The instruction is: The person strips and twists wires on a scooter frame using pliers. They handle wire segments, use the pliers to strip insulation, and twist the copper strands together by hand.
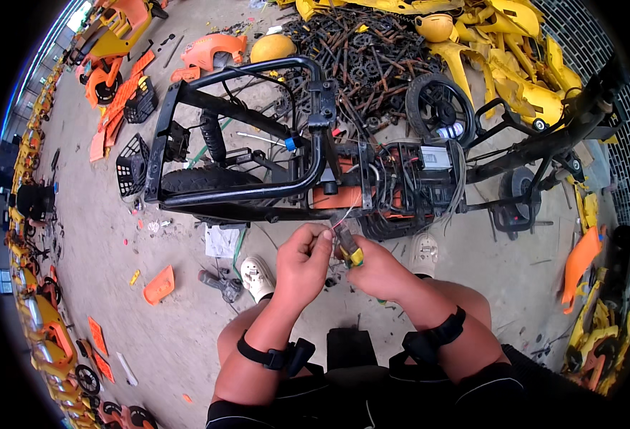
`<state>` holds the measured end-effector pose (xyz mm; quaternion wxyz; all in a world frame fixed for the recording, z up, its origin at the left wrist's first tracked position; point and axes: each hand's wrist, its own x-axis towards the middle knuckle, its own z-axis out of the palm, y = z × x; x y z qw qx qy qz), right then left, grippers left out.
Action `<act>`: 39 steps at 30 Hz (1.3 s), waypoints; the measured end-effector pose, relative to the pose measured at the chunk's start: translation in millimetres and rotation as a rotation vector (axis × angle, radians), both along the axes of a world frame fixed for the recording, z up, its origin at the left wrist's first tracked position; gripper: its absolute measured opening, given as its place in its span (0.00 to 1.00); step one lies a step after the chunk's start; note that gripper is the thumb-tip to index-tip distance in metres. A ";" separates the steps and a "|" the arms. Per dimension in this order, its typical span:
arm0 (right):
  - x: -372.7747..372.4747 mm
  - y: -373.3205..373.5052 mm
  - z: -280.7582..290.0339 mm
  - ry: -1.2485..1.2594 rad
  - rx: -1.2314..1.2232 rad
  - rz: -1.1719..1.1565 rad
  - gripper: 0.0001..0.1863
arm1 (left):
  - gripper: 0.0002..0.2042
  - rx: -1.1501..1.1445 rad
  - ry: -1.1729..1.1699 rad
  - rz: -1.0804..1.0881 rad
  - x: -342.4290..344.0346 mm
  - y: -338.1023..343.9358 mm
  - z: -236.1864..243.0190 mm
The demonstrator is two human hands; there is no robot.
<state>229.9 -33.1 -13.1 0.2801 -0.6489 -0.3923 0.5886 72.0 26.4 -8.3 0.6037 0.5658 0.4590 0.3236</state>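
Near the middle, my left hand (pixel 305 254) is closed, thumb and finger pinching a thin wire (pixel 343 217) that runs up toward the black scooter frame (pixel 250 191). Close beside it, my right hand (pixel 379 269) wraps round pliers (pixel 353 253) with a dark metal head and yellow-green handles. The tool's head points up at the pinched wire; whether its jaws touch the wire I cannot tell. Just beyond both hands lies the stripped frame, with a bundle of cables and a controller box (pixel 435 158) at its centre. A rear tyre (pixel 222 180) shows under the frame's left part.
A heap of rusty metal parts (pixel 358 64) lies behind the frame, with yellow body panels (pixel 518 64) at the far right. A cordless drill (pixel 220 285) and an orange panel (pixel 159 284) are on the floor at left. Black baskets (pixel 132 164) stand farther left.
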 end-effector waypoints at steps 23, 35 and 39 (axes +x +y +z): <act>15.2 -1.5 -17.9 -0.065 0.100 -0.069 0.25 | 0.08 0.139 0.251 -0.104 6.1 -2.6 14.4; 11.0 -2.4 -6.4 -0.213 0.023 -0.007 0.23 | 0.08 0.225 0.345 -0.138 2.4 -6.4 15.1; 8.2 -4.4 -8.1 -0.216 0.021 0.024 0.22 | 0.08 0.217 0.328 -0.107 0.6 -8.4 8.9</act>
